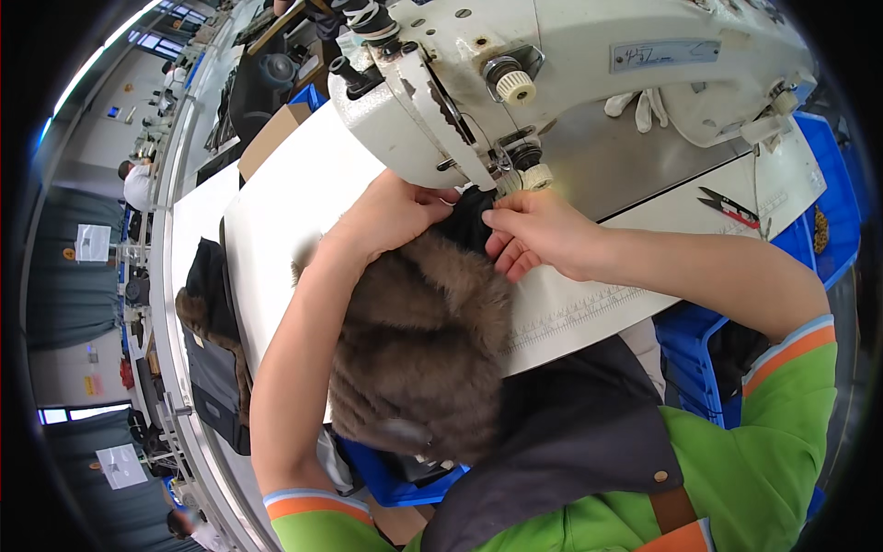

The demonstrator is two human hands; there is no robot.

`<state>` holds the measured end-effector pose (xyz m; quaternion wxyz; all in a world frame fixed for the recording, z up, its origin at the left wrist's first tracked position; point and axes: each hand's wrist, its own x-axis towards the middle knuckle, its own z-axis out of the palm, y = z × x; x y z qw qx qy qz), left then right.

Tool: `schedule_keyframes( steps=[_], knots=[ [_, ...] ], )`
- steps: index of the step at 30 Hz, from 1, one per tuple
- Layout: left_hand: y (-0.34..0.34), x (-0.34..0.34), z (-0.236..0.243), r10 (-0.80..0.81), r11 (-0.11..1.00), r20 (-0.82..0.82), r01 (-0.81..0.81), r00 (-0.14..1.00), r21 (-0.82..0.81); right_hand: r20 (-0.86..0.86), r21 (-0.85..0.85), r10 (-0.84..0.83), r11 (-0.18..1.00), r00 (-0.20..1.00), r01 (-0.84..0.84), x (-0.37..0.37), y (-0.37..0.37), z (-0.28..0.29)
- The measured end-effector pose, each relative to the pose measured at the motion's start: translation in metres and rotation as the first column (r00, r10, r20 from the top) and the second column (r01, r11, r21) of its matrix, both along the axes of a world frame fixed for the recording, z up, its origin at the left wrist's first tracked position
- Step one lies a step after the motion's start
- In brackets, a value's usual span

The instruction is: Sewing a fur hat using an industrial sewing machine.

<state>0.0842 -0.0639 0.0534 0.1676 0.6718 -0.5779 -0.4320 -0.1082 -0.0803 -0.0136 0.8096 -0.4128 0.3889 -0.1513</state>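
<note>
A brown fur piece with a black fabric edge lies on the white sewing table and hangs over its near edge. My left hand presses the fur up under the head of the white sewing machine. My right hand pinches the black edge right beside the needle area. Both hands touch the fabric, and the needle itself is hidden behind them.
Black thread snips lie on the table at the right, beyond a printed ruler strip. Blue plastic crates sit below the table. More fur and dark fabric hang at the left. Other workers sit far off at the left.
</note>
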Motion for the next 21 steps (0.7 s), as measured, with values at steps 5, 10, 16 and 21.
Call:
schedule_keyframes(
  steps=[5,10,16,21],
  knots=[
    [0.000,0.004,-0.005,-0.007,0.999,-0.008,0.006,1.000,-0.034,0.050,0.091,0.010,0.996,0.999,-0.015,0.003,-0.003,-0.002],
    [-0.016,0.002,0.012,0.110,0.975,-0.089,-0.090,0.990,0.203,0.044,0.056,0.049,0.997,0.998,-0.052,0.001,-0.004,-0.006],
    [-0.012,0.003,-0.016,-0.031,0.998,0.108,0.037,0.994,-0.055,-0.036,-0.064,0.052,0.996,0.998,-0.054,0.008,0.002,0.003],
    [-0.014,-0.003,0.005,0.026,0.999,0.184,-0.032,0.982,0.031,-0.136,-0.102,0.182,0.975,0.974,-0.196,0.007,-0.008,0.010]
  ],
)
